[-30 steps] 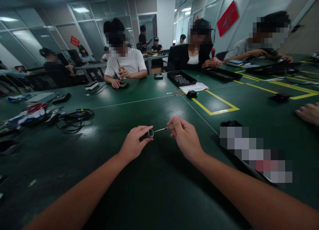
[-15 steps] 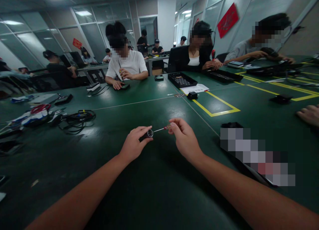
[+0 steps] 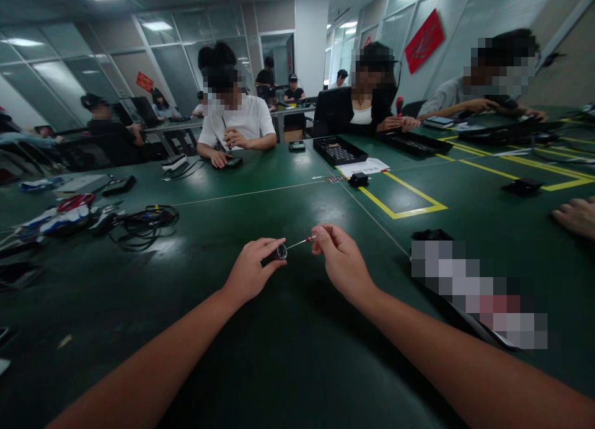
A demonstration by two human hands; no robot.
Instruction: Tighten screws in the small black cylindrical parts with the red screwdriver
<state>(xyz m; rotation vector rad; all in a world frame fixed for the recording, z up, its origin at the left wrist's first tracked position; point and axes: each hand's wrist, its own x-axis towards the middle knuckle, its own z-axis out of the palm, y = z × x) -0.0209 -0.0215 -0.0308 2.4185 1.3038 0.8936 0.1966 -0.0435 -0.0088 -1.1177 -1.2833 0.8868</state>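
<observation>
My left hand (image 3: 253, 268) is closed around a short black cylinder (image 3: 280, 252) with a round, silvery-rimmed end facing right. Most of its body is hidden by my fingers. In my right hand (image 3: 341, 252) a small screwdriver (image 3: 308, 239) with a reddish handle is pinched between thumb and fingers. Its thin metal shaft slants down leftward, and the tip is at the open end of the cylinder; how deep it reaches I cannot tell. Both hands are held over the green table (image 3: 260, 367).
To the left lie coiled black cables (image 3: 149, 221) and bundled items. A black tray (image 3: 339, 150) and a small black block (image 3: 359, 180) stand ahead. On the right is a blurred-out package (image 3: 469, 286), with another person's hand (image 3: 576, 217) beyond. Co-workers sit across the table.
My right hand has turned slightly around the screwdriver, covering more of its handle. The cylinder stays in my left hand, nearly in place.
</observation>
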